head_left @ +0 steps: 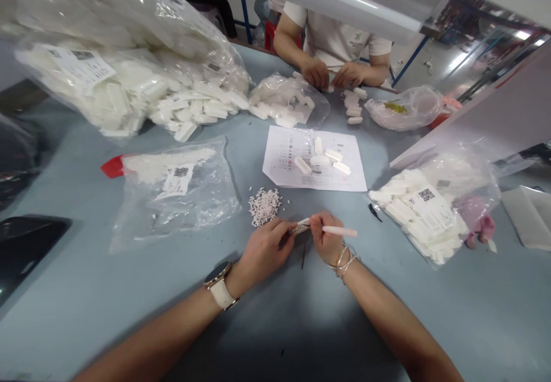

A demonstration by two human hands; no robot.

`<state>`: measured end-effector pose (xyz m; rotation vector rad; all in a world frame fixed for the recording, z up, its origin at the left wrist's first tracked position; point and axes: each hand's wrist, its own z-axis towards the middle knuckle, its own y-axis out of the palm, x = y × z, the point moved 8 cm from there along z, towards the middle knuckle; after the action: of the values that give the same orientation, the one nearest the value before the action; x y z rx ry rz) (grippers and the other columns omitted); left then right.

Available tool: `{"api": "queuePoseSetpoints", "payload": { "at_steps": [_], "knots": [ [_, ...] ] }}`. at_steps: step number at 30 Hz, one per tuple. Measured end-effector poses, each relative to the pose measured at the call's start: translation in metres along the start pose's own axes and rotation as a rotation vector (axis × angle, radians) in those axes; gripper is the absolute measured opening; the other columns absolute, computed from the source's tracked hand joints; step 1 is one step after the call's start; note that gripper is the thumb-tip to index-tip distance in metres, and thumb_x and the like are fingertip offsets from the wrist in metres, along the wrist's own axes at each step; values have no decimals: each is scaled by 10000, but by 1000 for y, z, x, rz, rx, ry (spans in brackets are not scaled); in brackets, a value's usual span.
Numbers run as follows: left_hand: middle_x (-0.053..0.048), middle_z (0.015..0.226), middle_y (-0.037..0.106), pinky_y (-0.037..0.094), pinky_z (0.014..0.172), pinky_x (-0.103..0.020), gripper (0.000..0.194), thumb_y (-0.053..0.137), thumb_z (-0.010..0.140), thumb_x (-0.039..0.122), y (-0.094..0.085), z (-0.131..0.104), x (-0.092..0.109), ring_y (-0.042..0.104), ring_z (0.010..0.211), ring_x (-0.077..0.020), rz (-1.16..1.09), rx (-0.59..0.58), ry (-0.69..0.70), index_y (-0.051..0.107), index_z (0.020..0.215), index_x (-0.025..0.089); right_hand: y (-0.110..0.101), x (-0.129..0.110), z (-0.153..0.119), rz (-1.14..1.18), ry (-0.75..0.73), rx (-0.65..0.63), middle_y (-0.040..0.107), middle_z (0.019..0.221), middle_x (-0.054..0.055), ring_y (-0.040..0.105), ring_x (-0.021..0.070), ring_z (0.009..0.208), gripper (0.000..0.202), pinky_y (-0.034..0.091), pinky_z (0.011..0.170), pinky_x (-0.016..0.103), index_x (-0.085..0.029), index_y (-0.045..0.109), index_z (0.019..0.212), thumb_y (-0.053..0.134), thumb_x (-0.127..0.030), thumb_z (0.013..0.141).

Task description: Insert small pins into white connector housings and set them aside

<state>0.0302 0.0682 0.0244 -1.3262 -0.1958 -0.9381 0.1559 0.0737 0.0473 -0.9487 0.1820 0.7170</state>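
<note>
At one o'clock from the bent left fingers pinching one strip, five white blocks lie on one sheet; right fingers curl around one tool.

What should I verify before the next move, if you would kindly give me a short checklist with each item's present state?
1. White piece held by the left hand: ok, it is between the fingers.
2. Pink-handled tool held by the right hand: ok.
3. Tool's tip touching the white piece: cannot tell, too small to see.
4. Pile of small pale bits near at hand: ok, just beyond the left hand.
5. Printed sheet uncovered: not ok, five white blocks lie on it.
6. Co-worker's hands apart from yours: ok, they are beyond the sheet.
</note>
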Motion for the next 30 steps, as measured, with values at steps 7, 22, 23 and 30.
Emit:
{"api": "queuePoseSetpoints", "payload": {
  "at_steps": [7,22,23,30],
  "knots": [
    [-54,808,646,493,598,-258,174,469,852,198,0,0,0,614,681,-154,7,1,0,611,951,181,2,1,3,15,50,-11,517,502,9,460,126,467,455,329,479,244,-192,526,622,282,-353,970],
    [-34,771,622,486,594,-258,125,483,843,199,-1,0,1,607,671,-151,-17,12,3,596,896,196,8,-23,8,-58,-170,-123,533,526,4,466,140,526,403,338,545,254,-210,458,623,299,-309,979],
    [-33,764,619,480,585,-255,121,482,846,201,-1,0,2,602,661,-149,-17,13,2,596,885,194,9,-25,8,-56,-187,-130,535,529,6,461,142,529,404,339,550,257,-210,458,623,296,-307,980],
    [-47,793,629,483,610,-262,146,474,839,191,1,0,1,611,695,-161,8,-17,-1,608,895,180,10,-13,7,24,-72,-101,523,541,10,464,135,529,439,346,530,251,-201,479,624,265,-341,981]
  ]
}}
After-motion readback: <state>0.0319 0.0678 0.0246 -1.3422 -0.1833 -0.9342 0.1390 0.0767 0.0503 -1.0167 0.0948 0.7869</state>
